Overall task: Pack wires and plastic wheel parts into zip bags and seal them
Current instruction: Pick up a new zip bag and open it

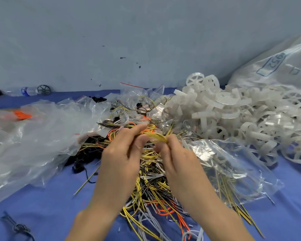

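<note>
A loose heap of yellow, black, white and orange wires (151, 178) covers the middle of the blue table. Above it, my left hand (122, 153) and my right hand (175, 159) each pinch one end of a small bundle of yellow wires (156, 136), blurred by motion. White translucent plastic wheel parts (233, 115) lie piled at the right. A clear zip bag (233, 164) holding yellow wires lies just right of my right hand. More small zip bags (134, 92) with red strips lie behind the wire heap.
A large crumpled clear plastic sheet (30, 141) spreads over the left, with an orange bundle (22, 116) under it. A big printed sack (274, 66) leans at the far right. A water bottle (29, 91) and a dark wheel (44, 89) lie by the wall.
</note>
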